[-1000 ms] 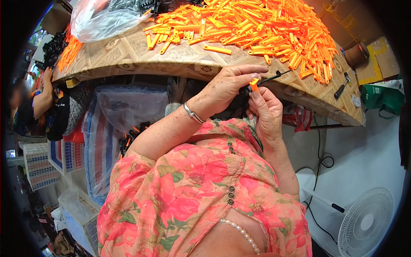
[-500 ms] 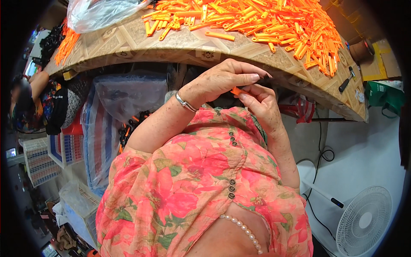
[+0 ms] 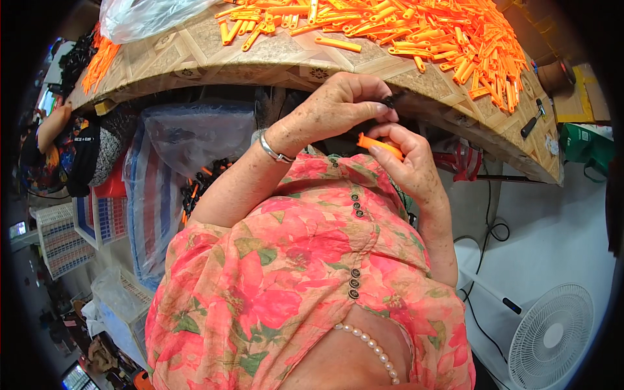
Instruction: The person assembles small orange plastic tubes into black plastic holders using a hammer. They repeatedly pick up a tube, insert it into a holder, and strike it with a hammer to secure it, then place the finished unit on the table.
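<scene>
My left hand (image 3: 341, 109), with a silver bangle at its wrist, is closed in front of the table edge. Between its thumb and fingers is a small black plastic part (image 3: 389, 101), mostly covered by the fingertips. Lower and to the right, my right hand (image 3: 413, 166) pinches an orange plastic handle (image 3: 382, 146). One end of that handle sticks out toward the left hand, apart from the black part. Both hands are in front of my body, just below the table's rim.
A heap of similar orange pieces (image 3: 448, 45) covers the patterned table (image 3: 273, 71). A clear plastic bag (image 3: 146, 19) lies at the left, a black-handled tool (image 3: 533, 120) at the right. Below are a striped woven bag (image 3: 153, 195) holding black and orange pieces, and a white fan (image 3: 552, 335).
My hands have drawn apart. The right hand has moved down and right, showing more of the orange handle. The left hand has shifted slightly up and left with the black part.
</scene>
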Available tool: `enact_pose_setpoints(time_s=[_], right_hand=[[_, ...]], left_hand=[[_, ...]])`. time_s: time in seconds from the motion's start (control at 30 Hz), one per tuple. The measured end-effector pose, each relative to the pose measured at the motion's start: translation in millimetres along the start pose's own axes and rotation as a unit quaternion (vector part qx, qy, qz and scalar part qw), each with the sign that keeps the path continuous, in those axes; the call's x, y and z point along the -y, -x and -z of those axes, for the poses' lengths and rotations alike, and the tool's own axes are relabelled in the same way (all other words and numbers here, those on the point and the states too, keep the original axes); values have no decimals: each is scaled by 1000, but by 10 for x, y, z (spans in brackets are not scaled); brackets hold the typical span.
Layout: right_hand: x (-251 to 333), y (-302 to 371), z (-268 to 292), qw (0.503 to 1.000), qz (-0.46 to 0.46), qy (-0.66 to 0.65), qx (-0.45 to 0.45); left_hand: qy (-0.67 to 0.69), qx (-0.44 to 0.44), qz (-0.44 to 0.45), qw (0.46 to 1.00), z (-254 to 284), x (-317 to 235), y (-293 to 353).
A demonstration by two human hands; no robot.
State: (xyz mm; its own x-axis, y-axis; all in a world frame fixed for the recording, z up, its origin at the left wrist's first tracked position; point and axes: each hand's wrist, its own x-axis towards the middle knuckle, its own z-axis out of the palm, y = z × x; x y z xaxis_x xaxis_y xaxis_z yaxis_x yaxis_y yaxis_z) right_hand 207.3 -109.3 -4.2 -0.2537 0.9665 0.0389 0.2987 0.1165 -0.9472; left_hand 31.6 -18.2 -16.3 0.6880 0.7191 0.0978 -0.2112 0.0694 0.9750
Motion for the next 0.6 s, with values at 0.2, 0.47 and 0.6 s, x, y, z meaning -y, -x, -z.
enact_pose_setpoints(time_s=[0.2,0.47,0.6], right_hand=[[-36,138,243,992,36,-21,-116],[-34,117,338,987,26,94,-132],[-32,106,390,967,89,204,-123]], left_hand=[[-208,19,30,977,57,9,34],[-258,69,58,962,-77,-44,43],[-281,68,63,955,-89,-59,61]])
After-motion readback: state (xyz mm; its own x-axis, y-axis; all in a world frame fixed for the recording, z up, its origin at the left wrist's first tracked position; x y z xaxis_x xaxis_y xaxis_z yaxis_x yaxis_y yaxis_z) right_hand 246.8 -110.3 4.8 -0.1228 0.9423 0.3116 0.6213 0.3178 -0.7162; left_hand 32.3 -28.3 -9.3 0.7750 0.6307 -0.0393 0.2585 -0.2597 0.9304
